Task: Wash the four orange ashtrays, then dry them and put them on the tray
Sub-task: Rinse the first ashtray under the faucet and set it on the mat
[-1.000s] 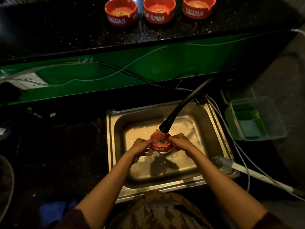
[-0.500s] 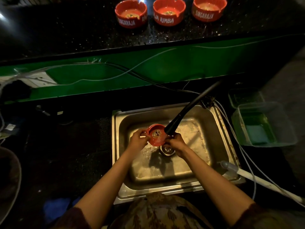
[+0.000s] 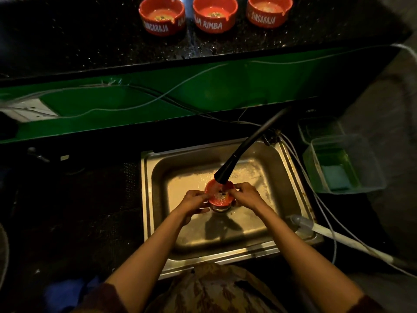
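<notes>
An orange ashtray (image 3: 219, 195) sits just over the drain of the steel sink (image 3: 291, 177), right under the black tap nozzle (image 3: 224, 175). My left hand (image 3: 194, 201) grips its left rim and my right hand (image 3: 244, 195) grips its right rim. Dark bits lie in the ashtray's bowl. Three more orange ashtrays stand in a row on the black counter at the back: left ashtray (image 3: 162, 15), middle ashtray (image 3: 215, 14), right ashtray (image 3: 269, 11). No tray is in view.
A clear plastic tub (image 3: 345, 163) with green liquid and a sponge stands right of the sink. White cables (image 3: 135, 105) run along the green wall panel. A white hose (image 3: 334, 236) lies across the sink's right corner. Dark counter lies to the left.
The ashtray was tilted up on its side half a second ago; it now faces up and sits lower, over the drain, still in both hands. The camera view shifted slightly.
</notes>
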